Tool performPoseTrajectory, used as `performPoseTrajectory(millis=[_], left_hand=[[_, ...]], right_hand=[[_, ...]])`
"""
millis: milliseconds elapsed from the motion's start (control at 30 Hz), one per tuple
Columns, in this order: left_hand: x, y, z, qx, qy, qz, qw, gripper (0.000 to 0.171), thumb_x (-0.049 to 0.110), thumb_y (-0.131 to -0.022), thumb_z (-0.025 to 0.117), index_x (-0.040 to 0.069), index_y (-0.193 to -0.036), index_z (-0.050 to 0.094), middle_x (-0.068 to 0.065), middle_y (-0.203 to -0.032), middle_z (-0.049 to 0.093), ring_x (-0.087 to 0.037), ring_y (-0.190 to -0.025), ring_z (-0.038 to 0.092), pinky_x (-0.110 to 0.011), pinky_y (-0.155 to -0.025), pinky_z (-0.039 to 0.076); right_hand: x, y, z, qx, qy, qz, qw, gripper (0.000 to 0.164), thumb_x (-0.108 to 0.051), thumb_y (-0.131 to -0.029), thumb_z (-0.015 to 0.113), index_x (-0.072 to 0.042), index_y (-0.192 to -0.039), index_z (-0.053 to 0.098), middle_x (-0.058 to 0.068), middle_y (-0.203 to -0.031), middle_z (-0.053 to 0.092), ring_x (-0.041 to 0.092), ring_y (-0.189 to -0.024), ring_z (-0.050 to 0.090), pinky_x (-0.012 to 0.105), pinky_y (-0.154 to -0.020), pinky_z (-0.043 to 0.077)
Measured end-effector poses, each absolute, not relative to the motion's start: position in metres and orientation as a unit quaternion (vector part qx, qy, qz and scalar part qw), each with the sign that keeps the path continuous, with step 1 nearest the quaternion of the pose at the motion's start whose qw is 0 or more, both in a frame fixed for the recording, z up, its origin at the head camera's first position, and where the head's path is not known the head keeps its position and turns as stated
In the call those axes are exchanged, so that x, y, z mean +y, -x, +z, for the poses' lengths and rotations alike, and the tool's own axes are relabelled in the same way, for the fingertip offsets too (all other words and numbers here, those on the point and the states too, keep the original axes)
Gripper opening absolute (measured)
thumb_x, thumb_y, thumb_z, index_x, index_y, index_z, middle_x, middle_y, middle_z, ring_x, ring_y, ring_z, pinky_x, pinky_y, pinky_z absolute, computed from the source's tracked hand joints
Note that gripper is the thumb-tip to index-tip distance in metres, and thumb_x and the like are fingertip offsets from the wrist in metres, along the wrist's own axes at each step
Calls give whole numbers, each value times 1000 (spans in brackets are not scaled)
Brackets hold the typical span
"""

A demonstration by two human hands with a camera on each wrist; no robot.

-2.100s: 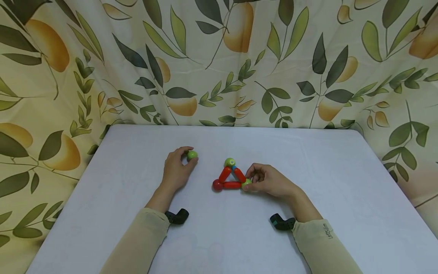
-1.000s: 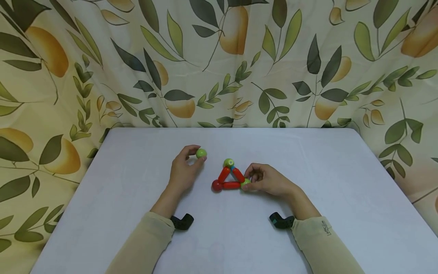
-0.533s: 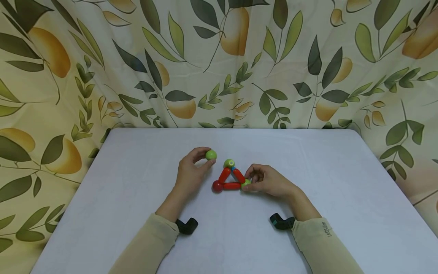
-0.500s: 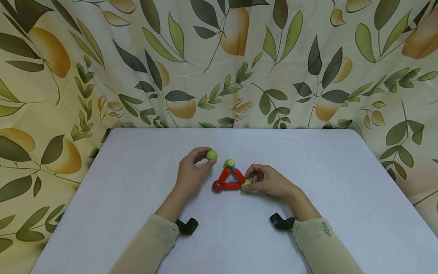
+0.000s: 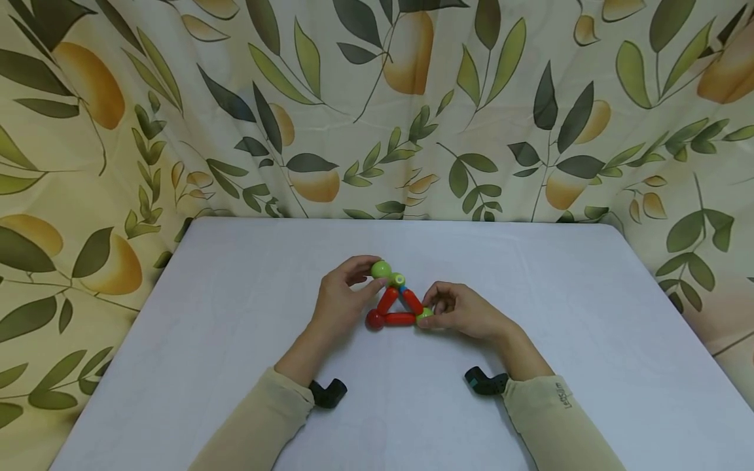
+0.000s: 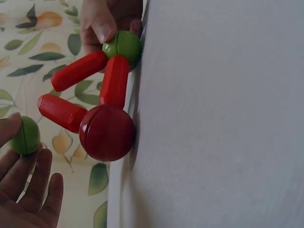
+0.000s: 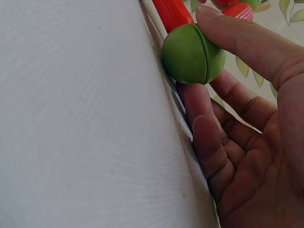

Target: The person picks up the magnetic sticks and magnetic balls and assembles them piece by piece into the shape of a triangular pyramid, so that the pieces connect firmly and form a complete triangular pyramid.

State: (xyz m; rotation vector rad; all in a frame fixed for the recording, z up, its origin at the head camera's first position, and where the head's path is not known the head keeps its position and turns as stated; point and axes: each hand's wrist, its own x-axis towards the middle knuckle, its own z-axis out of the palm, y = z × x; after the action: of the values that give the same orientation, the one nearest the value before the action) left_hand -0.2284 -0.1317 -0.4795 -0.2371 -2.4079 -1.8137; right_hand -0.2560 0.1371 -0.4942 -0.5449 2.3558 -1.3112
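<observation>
My left hand [image 5: 344,294] pinches a loose green ball [image 5: 381,269] between thumb and fingers, right beside the top of a small triangle. That triangle has a red ball [image 5: 374,319] at its near left corner and another green ball [image 5: 397,280] at its top. Red rods [image 5: 400,319] form its sides, with a short blue piece [image 5: 403,288] near the top. At the right corner, my right hand [image 5: 465,311] grips a third green ball [image 7: 192,53] with thumb and fingers. Whether the loose ball touches the top one, I cannot tell.
A white-covered table [image 5: 235,405] bears the triangle near its middle. Behind it hangs a cloth [image 5: 471,118] printed with leaves and fruit. Black wrist devices [image 5: 328,394] sit at both sleeve cuffs.
My left hand has carried the loose green ball rightward, from apart on the left to beside the triangle's top. The right hand and the triangle have stayed in place.
</observation>
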Motion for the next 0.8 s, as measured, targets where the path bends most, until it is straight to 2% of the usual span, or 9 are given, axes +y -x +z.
performPoseTrajectory(millis=[200,367,567,800], left_hand=[[-128,223,-478,-796,92,-596,48,36,29,-94,78,31,-129,68,12,-122,70,-14,-117,64,-40,-101,55],[-125,220,-477,-790,104,-603,40,35,30,-94,78,35,-127,68,14,-122,70,-14,-118,63,-43,-102,54],[-121,218,-476,-795,126,-593,19,34,33,-94,77,34,-127,69,18,-127,68,-24,-126,61,-48,-105,51],[-121,219,-478,-804,147,-576,17,44,32,-93,79,39,-134,64,17,-136,65,-27,-131,59,-49,-108,49]], right_hand=[[137,256,-496,840,200,-467,193,34,-25,-84,88,-11,-106,66,6,-80,59,18,-73,54,25,-63,42],[138,256,-497,839,200,-468,193,34,-24,-83,88,-10,-105,66,5,-80,59,18,-73,55,25,-63,43],[139,255,-496,840,198,-468,191,33,-25,-82,89,-13,-105,67,4,-80,61,17,-73,56,25,-63,43],[139,255,-494,839,197,-469,193,33,-27,-83,88,-15,-105,67,5,-83,60,19,-76,56,26,-64,44]])
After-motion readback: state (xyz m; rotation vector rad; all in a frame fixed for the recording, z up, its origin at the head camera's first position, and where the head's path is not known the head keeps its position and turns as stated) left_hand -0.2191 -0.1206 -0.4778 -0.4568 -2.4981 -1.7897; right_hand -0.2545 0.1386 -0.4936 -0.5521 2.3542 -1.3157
